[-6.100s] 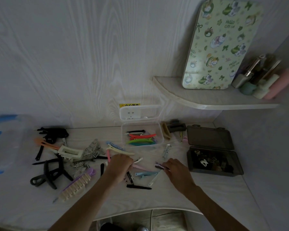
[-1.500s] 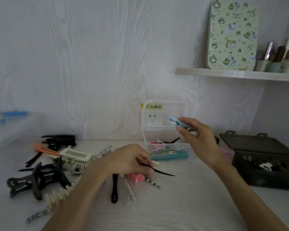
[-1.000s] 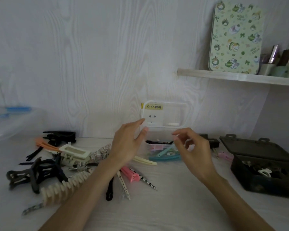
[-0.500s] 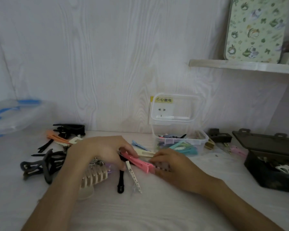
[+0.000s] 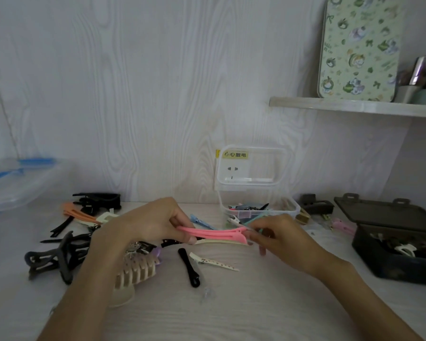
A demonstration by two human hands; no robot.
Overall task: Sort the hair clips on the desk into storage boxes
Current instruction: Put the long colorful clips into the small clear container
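While both hands hover just above the tabletop at centre frame, the left hand (image 5: 143, 225) pinches one end of a long pink duckbill clip (image 5: 212, 233) and the right hand (image 5: 278, 236) pinches the other, a cream clip (image 5: 221, 242) just beneath it. Light, stiff, slick plastic, I'd judge; best held at the hinge end. The clear storage box (image 5: 258, 212) waits behind, toward the wall

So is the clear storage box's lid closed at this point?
No, the clear storage box has its lid standing up against the wall, and clips show inside the open tray.
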